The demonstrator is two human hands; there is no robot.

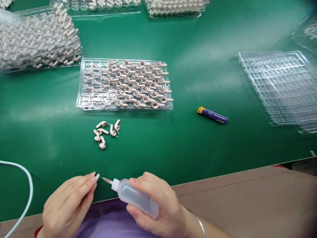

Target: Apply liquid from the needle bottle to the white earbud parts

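Note:
Between the fingertips of my left hand (70, 201) is a white earbud housing (97, 177), mostly hidden by the fingers, with its stem end showing. My right hand (160, 201) is wrapped round a translucent squeeze bottle (137, 198) with a white cap and a thin needle tip (106, 180). The bottle lies tilted, its needle pointing left at the end of the earbud housing; whether they touch I cannot tell. Beyond my hands, several loose earbud housings (102, 142) with fine wires lie on the green mat.
A clear plastic tray (95, 105) holds rows of earbud housings. Stacked filled trays (39, 43) stand at the back left, and more trays (175, 10) at the back. A purple lighter-like tube (213, 115), clear trays (279, 89) and a white cable (29, 185) lie around the green table (198, 148).

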